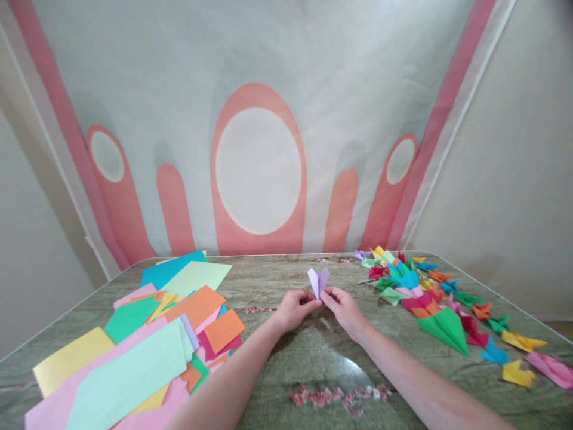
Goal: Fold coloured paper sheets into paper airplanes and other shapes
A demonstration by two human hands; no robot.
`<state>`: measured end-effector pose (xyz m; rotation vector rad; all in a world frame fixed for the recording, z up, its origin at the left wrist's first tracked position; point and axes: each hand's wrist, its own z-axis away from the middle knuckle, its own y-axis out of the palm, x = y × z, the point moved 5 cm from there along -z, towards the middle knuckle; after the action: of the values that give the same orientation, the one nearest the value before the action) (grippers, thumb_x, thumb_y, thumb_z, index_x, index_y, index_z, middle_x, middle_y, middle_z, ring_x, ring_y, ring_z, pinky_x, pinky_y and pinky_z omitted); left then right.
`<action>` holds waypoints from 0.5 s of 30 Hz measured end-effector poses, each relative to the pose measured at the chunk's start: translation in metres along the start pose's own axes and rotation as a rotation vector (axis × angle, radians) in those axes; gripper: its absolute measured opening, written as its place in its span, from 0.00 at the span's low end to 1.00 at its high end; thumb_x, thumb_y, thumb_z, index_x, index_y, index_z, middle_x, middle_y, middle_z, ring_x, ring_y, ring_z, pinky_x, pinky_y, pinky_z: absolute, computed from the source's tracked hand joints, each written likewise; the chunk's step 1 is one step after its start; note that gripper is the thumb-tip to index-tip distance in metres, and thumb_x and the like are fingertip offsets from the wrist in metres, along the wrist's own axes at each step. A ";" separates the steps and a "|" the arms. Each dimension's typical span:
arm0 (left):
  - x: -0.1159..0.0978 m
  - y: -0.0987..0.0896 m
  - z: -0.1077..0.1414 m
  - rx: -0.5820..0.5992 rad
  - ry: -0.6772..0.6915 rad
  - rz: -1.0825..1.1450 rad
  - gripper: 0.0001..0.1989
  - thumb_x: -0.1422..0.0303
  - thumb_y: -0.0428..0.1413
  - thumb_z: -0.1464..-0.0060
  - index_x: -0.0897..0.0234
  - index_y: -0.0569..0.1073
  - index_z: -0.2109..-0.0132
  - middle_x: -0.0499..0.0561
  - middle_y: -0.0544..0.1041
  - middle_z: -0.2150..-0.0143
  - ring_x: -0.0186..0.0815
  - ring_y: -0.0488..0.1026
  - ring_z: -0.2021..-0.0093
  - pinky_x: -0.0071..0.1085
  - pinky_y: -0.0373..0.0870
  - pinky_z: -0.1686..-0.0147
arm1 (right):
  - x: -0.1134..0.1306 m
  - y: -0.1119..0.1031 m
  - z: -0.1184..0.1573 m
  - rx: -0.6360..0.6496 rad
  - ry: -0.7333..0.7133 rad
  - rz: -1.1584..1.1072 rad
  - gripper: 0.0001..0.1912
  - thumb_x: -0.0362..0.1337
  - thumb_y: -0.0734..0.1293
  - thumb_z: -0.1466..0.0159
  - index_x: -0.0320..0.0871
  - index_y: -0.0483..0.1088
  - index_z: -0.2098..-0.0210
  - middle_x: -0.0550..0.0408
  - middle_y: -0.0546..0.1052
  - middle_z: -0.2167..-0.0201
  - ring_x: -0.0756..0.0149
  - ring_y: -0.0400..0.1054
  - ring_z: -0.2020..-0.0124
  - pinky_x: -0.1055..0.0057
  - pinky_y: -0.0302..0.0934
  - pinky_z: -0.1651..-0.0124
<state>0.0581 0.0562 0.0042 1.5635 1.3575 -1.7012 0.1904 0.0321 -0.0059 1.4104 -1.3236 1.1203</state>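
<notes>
A lilac paper plane points its flared wings up from between the pinching fingers of both hands.

The left hand and the right hand pinch its narrow lower end from either side, and the wings spread beyond the fingertips; whether it touches the counter below is hard to tell. It is likely very light, stiff along its creases but floppy across the wings, hardly slippery, and easily crumpled by a hard squeeze. The layered fold low down, where the fingers grip, looks the safest hold. Left of the fingers, loose coloured paper sheets overlap in a pile; right of them lie scattered folded paper pieces, among them a larger green paper plane.
</notes>
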 end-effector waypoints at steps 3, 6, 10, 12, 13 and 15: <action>0.000 0.002 0.000 -0.015 0.001 -0.015 0.16 0.58 0.56 0.53 0.71 0.73 0.71 0.46 0.69 0.77 0.29 0.60 0.75 0.25 0.57 0.74 | 0.000 0.001 0.001 0.001 -0.009 0.026 0.14 0.46 0.64 0.41 0.39 0.69 0.68 0.56 0.71 0.72 0.66 0.62 0.68 0.71 0.56 0.63; -0.001 0.002 0.000 -0.025 0.013 -0.039 0.15 0.59 0.56 0.53 0.70 0.71 0.72 0.46 0.67 0.77 0.28 0.60 0.75 0.25 0.57 0.74 | 0.000 0.003 0.000 0.015 -0.026 0.050 0.14 0.45 0.63 0.40 0.39 0.69 0.68 0.56 0.70 0.72 0.67 0.62 0.69 0.71 0.56 0.64; -0.003 0.002 0.001 -0.032 0.041 -0.117 0.14 0.60 0.54 0.51 0.69 0.70 0.73 0.45 0.66 0.78 0.28 0.59 0.76 0.25 0.56 0.74 | -0.001 0.003 -0.001 0.029 -0.056 0.147 0.14 0.46 0.62 0.39 0.40 0.67 0.70 0.58 0.67 0.75 0.69 0.59 0.72 0.72 0.54 0.67; -0.003 0.004 0.001 -0.031 0.054 -0.159 0.14 0.61 0.53 0.50 0.68 0.70 0.74 0.45 0.65 0.78 0.28 0.58 0.76 0.25 0.56 0.74 | -0.002 0.002 -0.001 0.021 -0.081 0.223 0.14 0.46 0.61 0.39 0.41 0.65 0.72 0.60 0.65 0.77 0.70 0.57 0.73 0.73 0.52 0.69; -0.003 0.004 0.001 -0.031 0.058 -0.174 0.14 0.61 0.52 0.50 0.68 0.70 0.74 0.45 0.66 0.78 0.29 0.59 0.76 0.25 0.56 0.74 | -0.002 0.001 -0.001 0.018 -0.095 0.253 0.14 0.46 0.61 0.39 0.41 0.65 0.73 0.60 0.64 0.78 0.70 0.56 0.74 0.73 0.51 0.70; -0.001 0.006 0.001 -0.038 0.053 -0.174 0.14 0.60 0.52 0.50 0.68 0.71 0.74 0.45 0.67 0.78 0.29 0.59 0.76 0.25 0.56 0.74 | -0.003 0.000 -0.001 0.015 -0.115 0.281 0.14 0.45 0.60 0.39 0.42 0.64 0.73 0.61 0.63 0.78 0.70 0.55 0.74 0.73 0.51 0.71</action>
<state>0.0632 0.0526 0.0033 1.5180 1.5840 -1.7337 0.1904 0.0340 -0.0086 1.3448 -1.6367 1.2476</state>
